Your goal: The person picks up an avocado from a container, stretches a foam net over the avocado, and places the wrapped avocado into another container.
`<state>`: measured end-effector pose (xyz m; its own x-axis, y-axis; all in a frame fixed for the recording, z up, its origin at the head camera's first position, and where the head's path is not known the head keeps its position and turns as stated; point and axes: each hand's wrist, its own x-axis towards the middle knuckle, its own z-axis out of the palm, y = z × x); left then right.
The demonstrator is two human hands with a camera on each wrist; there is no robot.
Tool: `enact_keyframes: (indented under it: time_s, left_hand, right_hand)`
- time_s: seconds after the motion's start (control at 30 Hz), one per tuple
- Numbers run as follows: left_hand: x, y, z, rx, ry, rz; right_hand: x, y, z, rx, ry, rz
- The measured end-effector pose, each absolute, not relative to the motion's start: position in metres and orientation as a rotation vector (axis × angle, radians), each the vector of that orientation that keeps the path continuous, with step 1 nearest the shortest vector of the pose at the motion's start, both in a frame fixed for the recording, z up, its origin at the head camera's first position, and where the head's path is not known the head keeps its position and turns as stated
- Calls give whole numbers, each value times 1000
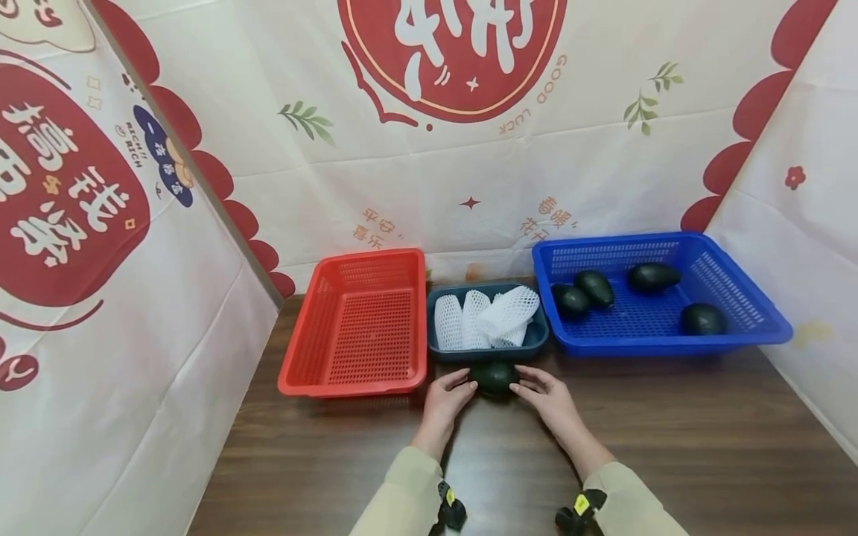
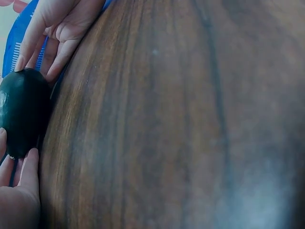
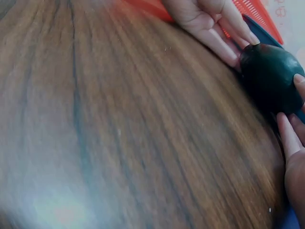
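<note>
A dark green avocado (image 1: 494, 378) lies sideways between both hands, just in front of a small dark teal basket (image 1: 488, 356). My left hand (image 1: 445, 402) holds its left end with thumb and fingertips. At the other end, the thumb and fingers of my right hand (image 1: 551, 398) grip it. The left wrist view shows the smooth avocado (image 2: 24, 112) with fingertips at both ends. From the right wrist, the avocado (image 3: 271, 78) appears with the stem end toward the left hand. White foam net sleeves (image 1: 477, 320) fill the small basket.
A red plastic basket (image 1: 293, 372) stands at the left, with nothing visible in it. To the right, a blue basket (image 1: 660, 344) holds several avocados (image 1: 653, 277). The brown wooden table (image 1: 684, 439) ends at printed cloth walls (image 1: 429, 186) behind and at the sides.
</note>
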<state>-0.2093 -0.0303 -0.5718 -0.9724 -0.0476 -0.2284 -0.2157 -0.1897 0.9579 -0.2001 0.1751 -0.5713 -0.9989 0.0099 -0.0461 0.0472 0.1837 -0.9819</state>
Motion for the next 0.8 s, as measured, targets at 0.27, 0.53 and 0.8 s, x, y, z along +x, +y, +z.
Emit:
enact_keyframes:
  time_s: [0.27,0.53,0.8]
  left_hand:
    - [-206,-32,-566,-362,1968,2311]
    - [-194,-28,-573,-365,2036,2299]
    - [-204,-27,-573,-313,2010,2289]
  right_hand:
    - [-203,173,-567,-3,2446,-1934]
    - [-193,173,-579,36,2429,-1986]
    - [-197,172,-575,82,2424,-2042]
